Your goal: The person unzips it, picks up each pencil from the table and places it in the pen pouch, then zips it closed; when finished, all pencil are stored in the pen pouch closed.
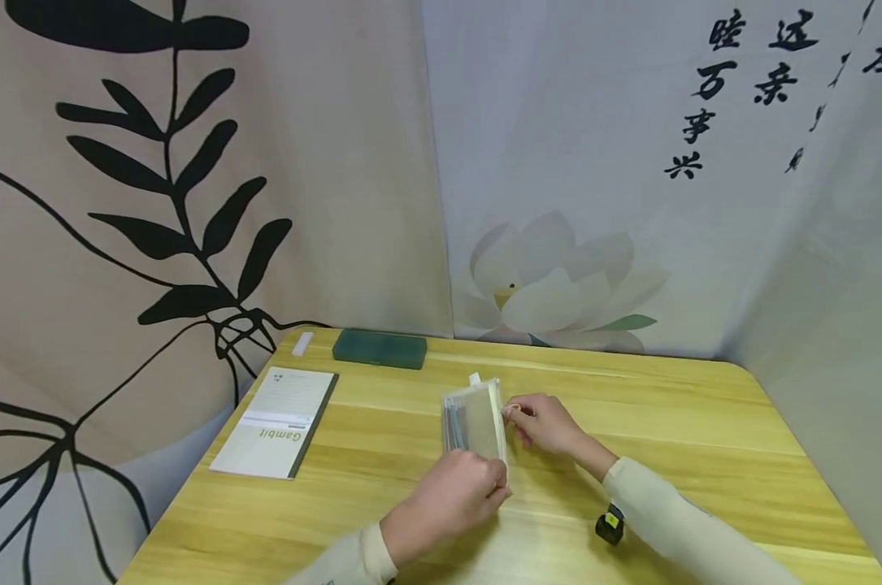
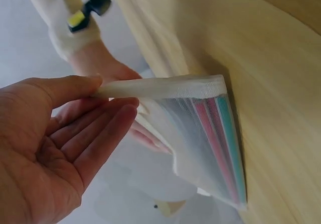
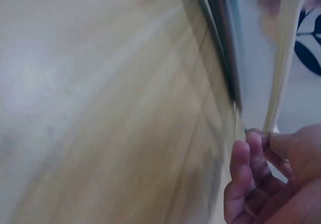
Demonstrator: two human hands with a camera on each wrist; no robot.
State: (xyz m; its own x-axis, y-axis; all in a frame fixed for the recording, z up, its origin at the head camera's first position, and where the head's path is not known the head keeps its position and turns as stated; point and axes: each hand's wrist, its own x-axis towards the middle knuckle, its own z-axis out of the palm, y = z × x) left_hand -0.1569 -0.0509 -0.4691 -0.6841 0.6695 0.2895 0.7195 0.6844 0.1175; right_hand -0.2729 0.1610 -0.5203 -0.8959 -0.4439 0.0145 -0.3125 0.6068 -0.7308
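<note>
A translucent mesh zipper pouch (image 1: 477, 414) stands on edge on the table, its zipper band upward. Pink and teal pens (image 2: 228, 143) show through its mesh near the bottom. My left hand (image 1: 455, 491) pinches the near end of the band between thumb and fingers, as the left wrist view (image 2: 65, 138) shows. At the far end my right hand (image 1: 546, 424) pinches the zipper end with thumb and index finger, at a small pale pull. In the right wrist view the other fingers of this hand (image 3: 271, 179) are curled beside the pouch.
A white notepad (image 1: 275, 422) lies at the left of the wooden table (image 1: 675, 431). Behind it are a white eraser-like block (image 1: 302, 344) and a dark green case (image 1: 379, 348). A black device (image 1: 610, 526) is at the right wrist. Printed curtains hang behind the table.
</note>
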